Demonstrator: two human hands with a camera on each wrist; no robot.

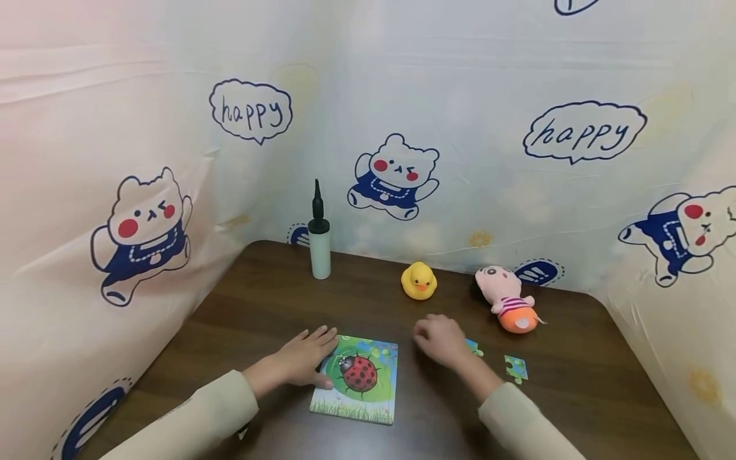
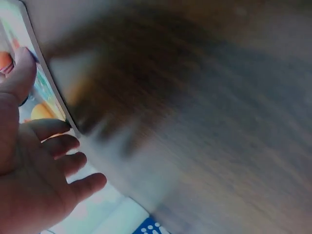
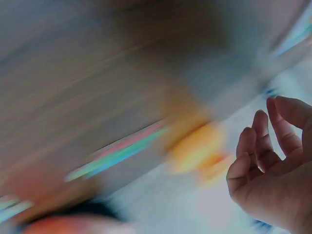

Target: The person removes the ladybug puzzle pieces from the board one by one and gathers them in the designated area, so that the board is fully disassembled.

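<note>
A square puzzle [image 1: 365, 377] with a red ladybug picture lies flat on the table. Along its left side, my left hand [image 1: 307, 358] rests with spread fingers, the thumb over the edge. In the left wrist view that hand [image 2: 44, 156] has nothing in its grasp, beside the puzzle's edge [image 2: 46, 73]. Right of the puzzle, my right hand [image 1: 441, 340] hovers with loosely bent fingers. Nothing shows between its fingers in the right wrist view, where the hand [image 3: 278, 165] is at the right. A loose puzzle piece [image 1: 474, 347] sits partly hidden behind the right wrist; another piece [image 1: 515, 368] lies further right.
Toward the back of the dark wooden table [image 1: 270, 294] stand a pale green hand pump [image 1: 320, 252] with a black nozzle and a yellow rubber duck [image 1: 419, 281]. A pink and orange plush toy [image 1: 508, 303] lies at the back right. Printed cloth [image 1: 471, 76] surrounds the table.
</note>
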